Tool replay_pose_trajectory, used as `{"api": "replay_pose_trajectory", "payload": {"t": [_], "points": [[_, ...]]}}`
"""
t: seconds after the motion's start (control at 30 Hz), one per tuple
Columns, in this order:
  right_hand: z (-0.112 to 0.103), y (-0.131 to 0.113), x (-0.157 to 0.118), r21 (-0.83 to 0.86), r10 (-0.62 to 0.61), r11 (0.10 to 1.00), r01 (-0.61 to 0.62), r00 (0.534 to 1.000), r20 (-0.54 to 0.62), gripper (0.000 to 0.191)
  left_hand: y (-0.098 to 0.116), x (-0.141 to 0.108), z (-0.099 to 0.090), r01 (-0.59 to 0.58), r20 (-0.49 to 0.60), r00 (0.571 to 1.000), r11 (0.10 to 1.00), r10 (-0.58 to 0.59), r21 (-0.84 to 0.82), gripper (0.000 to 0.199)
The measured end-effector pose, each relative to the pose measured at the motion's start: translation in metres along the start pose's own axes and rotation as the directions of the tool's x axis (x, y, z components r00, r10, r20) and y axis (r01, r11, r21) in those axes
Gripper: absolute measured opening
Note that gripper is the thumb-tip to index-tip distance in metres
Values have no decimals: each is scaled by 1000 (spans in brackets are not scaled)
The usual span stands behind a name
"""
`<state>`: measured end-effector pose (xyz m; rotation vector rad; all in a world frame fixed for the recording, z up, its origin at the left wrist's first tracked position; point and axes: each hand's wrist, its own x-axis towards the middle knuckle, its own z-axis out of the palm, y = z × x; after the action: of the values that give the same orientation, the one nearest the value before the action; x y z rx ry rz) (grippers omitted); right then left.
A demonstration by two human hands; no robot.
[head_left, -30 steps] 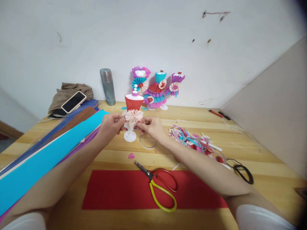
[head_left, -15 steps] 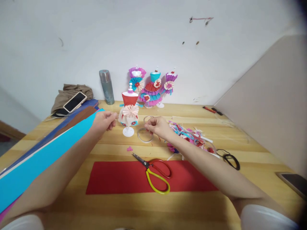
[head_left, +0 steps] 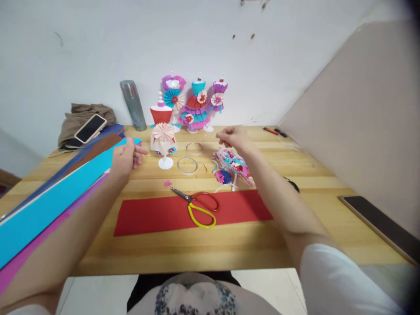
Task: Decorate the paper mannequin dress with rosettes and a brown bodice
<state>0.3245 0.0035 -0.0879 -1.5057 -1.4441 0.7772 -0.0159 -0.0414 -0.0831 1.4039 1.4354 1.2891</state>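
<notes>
My left hand [head_left: 127, 156] is over the tip of the turquoise paper [head_left: 62, 199], left of a small dress form [head_left: 163, 133] with a red top and pale pleated skirt. Its thumb and fingers are pinched; what is between them, if anything, is too small to name. My right hand [head_left: 234, 136] hangs above the pile of paper scraps [head_left: 232, 162], fingertips together, with nothing I can make out between them. Two wire rings [head_left: 187, 166] lie between the hands. Scissors [head_left: 190, 201] with red and yellow handles rest on a red paper strip [head_left: 144, 214].
Several decorated dress forms [head_left: 198, 105] stand by the wall beside a steel flask [head_left: 134, 107]. At the left are a phone [head_left: 91, 128] and brown cloth [head_left: 70, 124]. A dark flat device [head_left: 377, 218] lies at the right, with markers [head_left: 271, 131] farther back.
The camera view has tilted down and shifted. My right hand has moved right and back, away from the wire rings to above the scraps. My left hand remains left of the nearest dress form.
</notes>
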Motion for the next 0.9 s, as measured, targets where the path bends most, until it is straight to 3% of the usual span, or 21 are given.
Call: {"api": "replay_pose_trajectory", "payload": {"t": [0.13, 0.37, 0.57, 0.73, 0.9], "points": [[-3, 9, 12, -55, -66, 996, 66, 998, 10, 9, -8, -19, 15, -62, 62, 996, 997, 58, 52, 62], [49, 37, 30, -405, -156, 881, 245, 958, 241, 20, -30, -37, 33, -187, 81, 981, 972, 177, 145, 50], [75, 33, 43, -619, -137, 713, 329, 931, 338, 16, -40, -40, 30, -182, 40, 983, 962, 178, 206, 43], [81, 32, 45, -704, -118, 614, 358, 923, 366, 14, -47, -38, 24, -126, -8, 991, 969, 131, 211, 45], [82, 34, 45, -735, -81, 568, 369, 914, 396, 11, -54, -36, 22, -115, -20, 992, 976, 121, 183, 47]]}}
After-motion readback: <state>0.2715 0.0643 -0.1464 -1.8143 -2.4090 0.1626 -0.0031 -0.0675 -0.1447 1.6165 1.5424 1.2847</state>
